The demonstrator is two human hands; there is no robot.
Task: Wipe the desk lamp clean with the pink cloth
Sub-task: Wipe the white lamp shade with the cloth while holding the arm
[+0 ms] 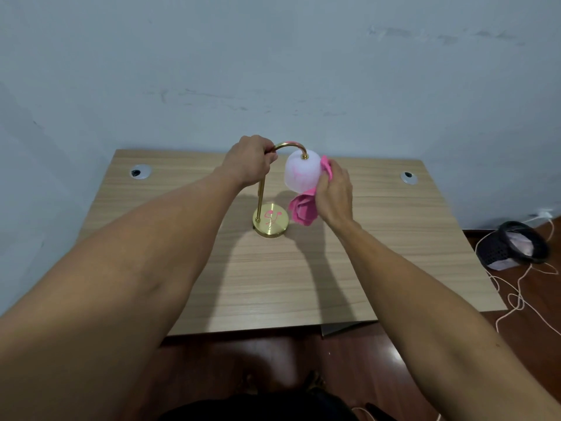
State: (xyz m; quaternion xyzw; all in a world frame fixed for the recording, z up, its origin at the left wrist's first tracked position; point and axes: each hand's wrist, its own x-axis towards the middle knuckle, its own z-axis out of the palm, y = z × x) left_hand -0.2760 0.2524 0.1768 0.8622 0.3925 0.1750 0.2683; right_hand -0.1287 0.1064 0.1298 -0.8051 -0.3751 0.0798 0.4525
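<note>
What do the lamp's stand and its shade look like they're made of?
The stand and round base look like polished brass-coloured metal: they shine gold. The shade looks like frosted white glass or plastic, translucent and matte; which one, I cannot tell.

Dim, soft shadows, wide-angle edge distortion

Domestic room, likely home study corner. Wood-grain worktop (273, 284) pushed against bare, scuffed pale-blue painted wall (273, 71); cable grommets near far left corner (140, 172) and far right corner (408, 177). Dark reddish wood floor (516, 314) beyond worktop's right edge, carrying dark perforated wastebasket (513, 246) with liner and loose white cord (516, 296). Small brass desk lamp (271, 218) with white shade near worktop's far edge.
</note>
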